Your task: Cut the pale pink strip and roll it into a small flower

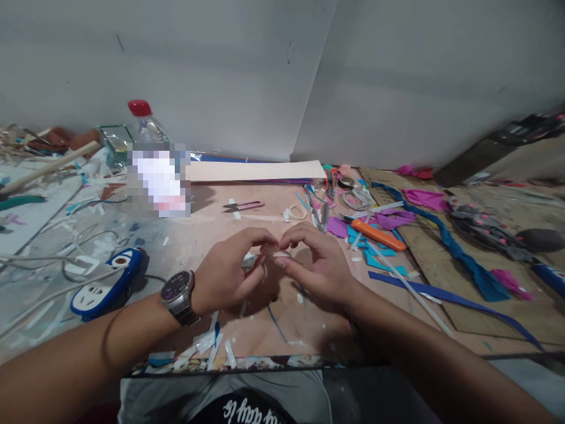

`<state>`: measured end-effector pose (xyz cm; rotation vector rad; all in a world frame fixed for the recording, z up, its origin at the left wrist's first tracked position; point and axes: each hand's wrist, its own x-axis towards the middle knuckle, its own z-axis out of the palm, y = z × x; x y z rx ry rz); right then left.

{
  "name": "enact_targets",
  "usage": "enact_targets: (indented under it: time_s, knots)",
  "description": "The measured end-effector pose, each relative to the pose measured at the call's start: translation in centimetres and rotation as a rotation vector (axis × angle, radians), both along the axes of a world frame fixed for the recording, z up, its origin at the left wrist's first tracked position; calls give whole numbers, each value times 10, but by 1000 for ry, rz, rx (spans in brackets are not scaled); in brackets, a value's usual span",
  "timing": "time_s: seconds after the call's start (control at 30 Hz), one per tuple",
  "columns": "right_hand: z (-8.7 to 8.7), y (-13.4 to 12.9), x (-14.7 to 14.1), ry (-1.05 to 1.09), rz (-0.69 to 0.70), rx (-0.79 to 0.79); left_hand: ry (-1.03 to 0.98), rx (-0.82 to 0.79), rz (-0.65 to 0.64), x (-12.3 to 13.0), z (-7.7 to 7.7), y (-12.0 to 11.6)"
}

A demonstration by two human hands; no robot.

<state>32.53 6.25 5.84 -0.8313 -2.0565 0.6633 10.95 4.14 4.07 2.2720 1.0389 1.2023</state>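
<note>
My left hand (pixel 233 268), with a dark watch (pixel 177 290) on its wrist, is over the middle of the table with thumb and fingers bent together. Opposite it, my right hand (pixel 320 265) is pinched, its fingertips meeting those of the left. Between the fingertips is a small pale piece (pixel 274 254), too small to make out. Beyond the hands lie thread snips (pixel 243 206) and a roll of tape (pixel 298 212). An orange cutter (pixel 377 234) rests to the right, among blue and purple scraps.
A blue and white power strip (pixel 108 285) with cables is at the left. Behind it stand a red-capped bottle (pixel 148 123) and a blurred bright screen (pixel 159 182). A pale board (pixel 253 171) lies at the back, cardboard (pixel 463 306) with a blue strip at the right.
</note>
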Motion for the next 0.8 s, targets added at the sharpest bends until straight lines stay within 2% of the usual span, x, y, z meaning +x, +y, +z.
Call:
enact_targets:
  time_s: [0.2, 0.43, 0.6, 0.8]
  knots:
    - [-2, 1, -2, -36, -42, 39, 19, -20, 3, -1, -1, 1]
    - [1, 3, -4, -22, -9, 15, -67, -87, 3, 1, 1, 1]
    - [-1, 4, -3, 14, -45, -75, -82, -65, -19, 2, 4, 1]
    - [-9, 4, -5, 99, -60, -275, -123, -42, -32, 1, 5, 0]
